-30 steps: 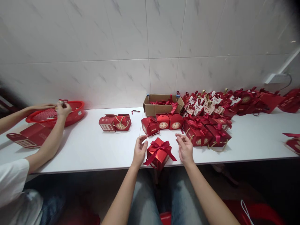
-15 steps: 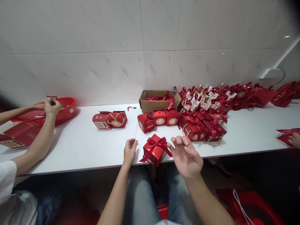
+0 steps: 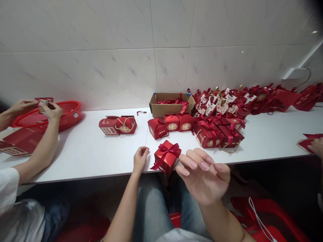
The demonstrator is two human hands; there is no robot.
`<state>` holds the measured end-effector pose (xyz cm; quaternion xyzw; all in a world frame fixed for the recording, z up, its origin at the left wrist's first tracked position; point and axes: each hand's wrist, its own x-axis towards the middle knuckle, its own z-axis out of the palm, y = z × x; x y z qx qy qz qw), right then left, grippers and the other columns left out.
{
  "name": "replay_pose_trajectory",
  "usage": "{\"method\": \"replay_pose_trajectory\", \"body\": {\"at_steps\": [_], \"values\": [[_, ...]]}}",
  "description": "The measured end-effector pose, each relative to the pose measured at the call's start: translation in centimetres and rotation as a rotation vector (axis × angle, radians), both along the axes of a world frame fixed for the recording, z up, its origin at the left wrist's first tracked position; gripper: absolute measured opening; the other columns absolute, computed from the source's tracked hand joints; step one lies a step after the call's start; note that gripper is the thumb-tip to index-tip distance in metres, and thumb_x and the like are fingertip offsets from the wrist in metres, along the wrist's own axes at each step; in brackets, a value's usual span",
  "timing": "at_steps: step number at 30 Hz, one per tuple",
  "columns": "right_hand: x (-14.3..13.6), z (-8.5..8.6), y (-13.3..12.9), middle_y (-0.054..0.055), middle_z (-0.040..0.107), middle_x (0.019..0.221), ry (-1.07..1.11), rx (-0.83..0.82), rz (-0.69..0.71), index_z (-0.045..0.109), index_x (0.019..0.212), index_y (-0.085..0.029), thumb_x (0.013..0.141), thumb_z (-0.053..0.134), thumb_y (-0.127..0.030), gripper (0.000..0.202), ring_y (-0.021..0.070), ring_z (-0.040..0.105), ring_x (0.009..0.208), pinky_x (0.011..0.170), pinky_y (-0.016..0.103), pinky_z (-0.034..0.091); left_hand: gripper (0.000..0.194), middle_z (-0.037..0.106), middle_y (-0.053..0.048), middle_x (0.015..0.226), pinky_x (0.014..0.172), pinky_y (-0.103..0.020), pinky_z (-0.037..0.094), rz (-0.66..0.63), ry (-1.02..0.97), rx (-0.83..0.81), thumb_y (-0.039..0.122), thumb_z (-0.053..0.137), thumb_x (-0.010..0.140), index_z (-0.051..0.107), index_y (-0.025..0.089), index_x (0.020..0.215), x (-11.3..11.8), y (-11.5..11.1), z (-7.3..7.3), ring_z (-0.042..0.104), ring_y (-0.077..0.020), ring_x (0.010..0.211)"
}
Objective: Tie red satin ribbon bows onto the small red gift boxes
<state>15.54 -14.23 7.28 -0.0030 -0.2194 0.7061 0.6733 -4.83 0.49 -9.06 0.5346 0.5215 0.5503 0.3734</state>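
On the white table [image 3: 108, 154], at the front edge, a red box [image 3: 172, 157] could fall if knocked. The right hand [image 3: 205, 178] is raised, fingers loosely parted; the left hand [image 3: 140, 159] has fingertips together, any pinch unclear. Snagging could loosen the bow [image 3: 168, 150].

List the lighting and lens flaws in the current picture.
Head view: small glints on the upper-right wall tiles; head view: a dark blur fills the top right corner; head view: deep shadow lies under the white table; head view: the right hand looms larger than the left hand.
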Motion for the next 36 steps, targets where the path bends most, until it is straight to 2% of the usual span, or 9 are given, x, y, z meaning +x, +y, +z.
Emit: {"method": "replay_pose_trajectory", "body": {"at_steps": [3, 7, 15, 21, 26, 36], "values": [[0.0, 0.2, -0.2, -0.004, 0.023, 0.059, 0.010, -0.006, 0.016, 0.032, 0.062, -0.024, 0.063, 0.061, -0.032, 0.030, 0.0147, 0.026, 0.056, 0.053, 0.029, 0.034, 0.024, 0.061, -0.002, 0.078, 0.075, -0.029, 0.046, 0.011, 0.030, 0.006, 0.041, 0.062, 0.073, 0.058, 0.017, 0.079, 0.0, -0.1, 0.2, 0.059, -0.0162, 0.077], [-0.1, 0.2, -0.4, -0.004, 0.024, 0.057, -0.061, -0.032, -0.029, 0.032, 0.060, -0.024, 0.060, 0.062, -0.030, 0.030, 0.0150, 0.027, 0.055, 0.050, 0.029, 0.034, 0.025, 0.061, -0.003, 0.078, 0.075, -0.030, 0.046, 0.015, 0.032, 0.003, 0.041, 0.062, 0.073, 0.058, 0.018, 0.079, 0.1, -0.2, 0.4, 0.059, -0.0168, 0.077], [-0.2, 0.1, -0.8, -0.003, 0.025, 0.058, -0.177, 0.045, -0.085, 0.029, 0.062, -0.024, 0.063, 0.060, -0.034, 0.033, 0.0161, 0.032, 0.057, 0.051, 0.030, 0.035, 0.027, 0.061, -0.002, 0.078, 0.075, -0.029, 0.047, 0.004, 0.000, -0.001, 0.043, 0.063, 0.071, 0.058, 0.018, 0.079, 0.0, 0.0, -0.1, 0.059, -0.0167, 0.077], [-0.6, 0.4, -1.1, -0.002, 0.033, 0.059, -0.231, 0.144, -0.225, 0.035, 0.066, -0.024, 0.067, 0.060, -0.027, 0.025, 0.0180, 0.041, 0.066, 0.063, 0.033, 0.038, 0.026, 0.060, -0.002, 0.079, 0.075, -0.029, 0.046, 0.010, 0.023, -0.002, 0.042, 0.061, 0.072, 0.058, 0.018, 0.079, 0.0, -0.1, 0.0, 0.058, -0.0165, 0.077], [-0.5, 0.8, -1.1, -0.002, 0.034, 0.056, -0.317, 0.143, -0.351, 0.038, 0.065, -0.024, 0.067, 0.062, -0.026, 0.024, 0.0188, 0.042, 0.065, 0.065, 0.035, 0.038, 0.025, 0.060, -0.003, 0.078, 0.074, -0.029, 0.046, 0.015, 0.025, 0.001, 0.042, 0.062, 0.071, 0.058, 0.018, 0.078, 0.0, 0.0, 0.0, 0.058, -0.0167, 0.076], [-0.3, 0.8, -1.3, -0.001, 0.044, 0.056, -0.391, 0.191, -0.483, 0.040, 0.065, -0.024, 0.071, 0.066, -0.024, 0.027, 0.0193, 0.047, 0.068, 0.069, 0.037, 0.039, 0.023, 0.061, -0.002, 0.077, 0.074, -0.029, 0.046, 0.024, 0.026, 0.008, 0.040, 0.062, 0.071, 0.058, 0.018, 0.077, 0.0, 0.0, 0.1, 0.059, -0.0161, 0.075]]}}
